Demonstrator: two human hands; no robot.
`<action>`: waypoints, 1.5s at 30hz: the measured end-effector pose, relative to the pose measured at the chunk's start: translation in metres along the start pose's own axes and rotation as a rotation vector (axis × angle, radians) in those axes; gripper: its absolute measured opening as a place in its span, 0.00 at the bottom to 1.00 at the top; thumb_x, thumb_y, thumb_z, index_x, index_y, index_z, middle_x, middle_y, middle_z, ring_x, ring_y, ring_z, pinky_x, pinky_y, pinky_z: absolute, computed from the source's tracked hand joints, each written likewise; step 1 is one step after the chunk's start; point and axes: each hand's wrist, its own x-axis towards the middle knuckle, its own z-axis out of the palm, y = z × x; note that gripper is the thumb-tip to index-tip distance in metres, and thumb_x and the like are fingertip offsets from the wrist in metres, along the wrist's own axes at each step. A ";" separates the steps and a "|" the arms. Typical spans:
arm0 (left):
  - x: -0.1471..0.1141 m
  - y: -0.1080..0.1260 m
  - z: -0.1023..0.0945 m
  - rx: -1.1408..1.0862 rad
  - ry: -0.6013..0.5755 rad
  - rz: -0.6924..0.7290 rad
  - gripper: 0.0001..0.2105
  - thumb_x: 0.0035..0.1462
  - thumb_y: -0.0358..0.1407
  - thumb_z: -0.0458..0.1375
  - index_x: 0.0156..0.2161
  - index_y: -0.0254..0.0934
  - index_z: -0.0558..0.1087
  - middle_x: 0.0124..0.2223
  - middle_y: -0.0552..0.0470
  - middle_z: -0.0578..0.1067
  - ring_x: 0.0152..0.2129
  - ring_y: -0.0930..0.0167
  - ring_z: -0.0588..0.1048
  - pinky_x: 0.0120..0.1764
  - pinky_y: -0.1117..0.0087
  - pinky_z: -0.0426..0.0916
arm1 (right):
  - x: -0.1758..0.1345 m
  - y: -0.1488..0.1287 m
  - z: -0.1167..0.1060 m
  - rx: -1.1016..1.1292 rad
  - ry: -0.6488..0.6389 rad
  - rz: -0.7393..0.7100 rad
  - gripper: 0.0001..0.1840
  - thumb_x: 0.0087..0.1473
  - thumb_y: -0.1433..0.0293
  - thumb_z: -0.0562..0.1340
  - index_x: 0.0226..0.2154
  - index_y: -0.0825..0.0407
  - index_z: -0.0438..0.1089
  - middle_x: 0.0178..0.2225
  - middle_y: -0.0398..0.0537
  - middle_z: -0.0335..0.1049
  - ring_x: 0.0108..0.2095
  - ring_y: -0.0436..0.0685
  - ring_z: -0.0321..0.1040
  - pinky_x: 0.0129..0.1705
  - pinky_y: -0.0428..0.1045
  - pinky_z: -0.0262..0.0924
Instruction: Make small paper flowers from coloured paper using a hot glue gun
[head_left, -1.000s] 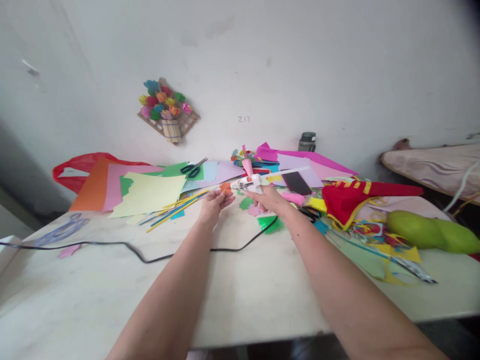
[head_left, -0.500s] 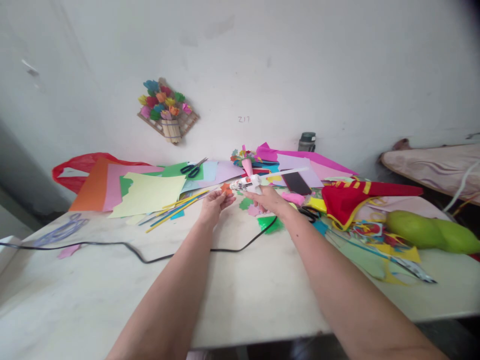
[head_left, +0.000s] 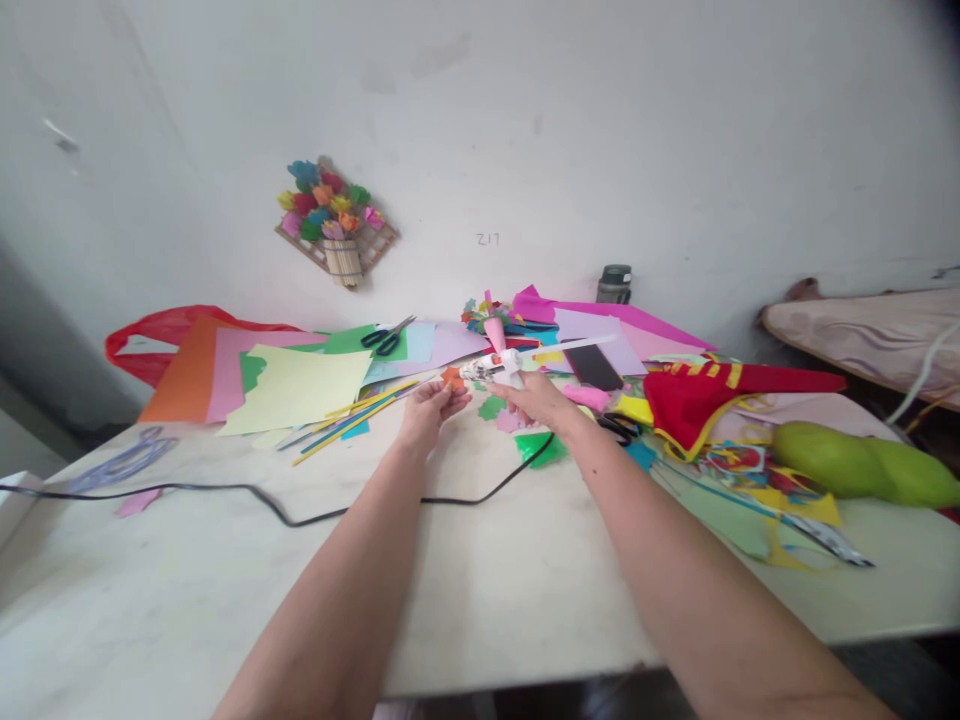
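My right hand (head_left: pixel 534 398) is closed round the handle of a white glue gun (head_left: pixel 495 368), with a long glue stick (head_left: pixel 574 345) jutting from its back end. The gun's nozzle points left, at a small orange paper piece (head_left: pixel 453 377). That paper is pinched between the fingers of my left hand (head_left: pixel 435 405); whether the nozzle touches it I cannot tell. Green and pink paper cutouts (head_left: pixel 493 408) lie on the table just under the gun. A black cord (head_left: pixel 480 500) runs from below my right hand across to the left.
Coloured paper sheets (head_left: pixel 304 390), scissors (head_left: pixel 388 340) and paper strips (head_left: pixel 360 420) lie at the left. A phone (head_left: pixel 592 366), a bottle (head_left: pixel 613 284), red cloth (head_left: pixel 682 410), a green fruit-like object (head_left: pixel 855 462) and scraps are on the right. A flower decoration (head_left: pixel 334 220) hangs on the wall.
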 end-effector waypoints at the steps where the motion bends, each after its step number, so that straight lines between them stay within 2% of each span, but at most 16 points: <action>1: 0.000 0.000 0.000 0.003 0.001 0.000 0.06 0.47 0.31 0.60 0.28 0.31 0.66 0.30 0.46 0.76 0.27 0.71 0.76 0.37 0.68 0.71 | 0.000 0.000 0.000 0.003 -0.003 0.002 0.22 0.46 0.50 0.56 0.26 0.54 0.64 0.18 0.43 0.63 0.12 0.44 0.56 0.12 0.41 0.49; 6: -0.001 0.002 0.002 0.001 0.016 0.004 0.06 0.47 0.31 0.60 0.28 0.31 0.66 0.30 0.47 0.76 0.26 0.72 0.76 0.36 0.68 0.71 | 0.000 -0.001 -0.001 0.017 -0.035 0.014 0.22 0.45 0.50 0.56 0.27 0.54 0.64 0.18 0.42 0.63 0.11 0.45 0.56 0.11 0.42 0.50; 14: 0.000 -0.001 -0.001 0.005 -0.008 -0.003 0.08 0.46 0.32 0.60 0.28 0.31 0.65 0.30 0.45 0.76 0.27 0.70 0.76 0.38 0.65 0.70 | 0.000 -0.001 0.000 0.014 0.002 0.004 0.22 0.46 0.51 0.56 0.27 0.54 0.64 0.19 0.43 0.63 0.12 0.45 0.56 0.12 0.42 0.51; 21: 0.001 -0.001 -0.001 0.005 -0.006 0.005 0.06 0.47 0.31 0.60 0.28 0.31 0.66 0.31 0.46 0.76 0.27 0.71 0.76 0.38 0.67 0.71 | 0.001 0.000 0.000 0.023 -0.033 0.011 0.22 0.45 0.51 0.57 0.29 0.54 0.65 0.17 0.43 0.62 0.12 0.46 0.55 0.12 0.42 0.50; 26: -0.001 0.002 0.001 0.007 0.000 -0.020 0.06 0.48 0.31 0.59 0.28 0.31 0.66 0.30 0.46 0.76 0.26 0.71 0.76 0.38 0.66 0.70 | -0.001 -0.004 0.000 0.017 0.011 0.018 0.20 0.46 0.53 0.58 0.28 0.54 0.65 0.17 0.42 0.62 0.11 0.45 0.55 0.12 0.41 0.50; 45: -0.001 0.000 -0.001 0.003 -0.014 -0.015 0.05 0.48 0.30 0.59 0.28 0.30 0.67 0.30 0.45 0.76 0.27 0.70 0.76 0.39 0.66 0.70 | 0.000 -0.002 -0.001 0.014 -0.032 0.006 0.23 0.45 0.51 0.57 0.29 0.55 0.65 0.17 0.42 0.62 0.11 0.46 0.55 0.11 0.42 0.50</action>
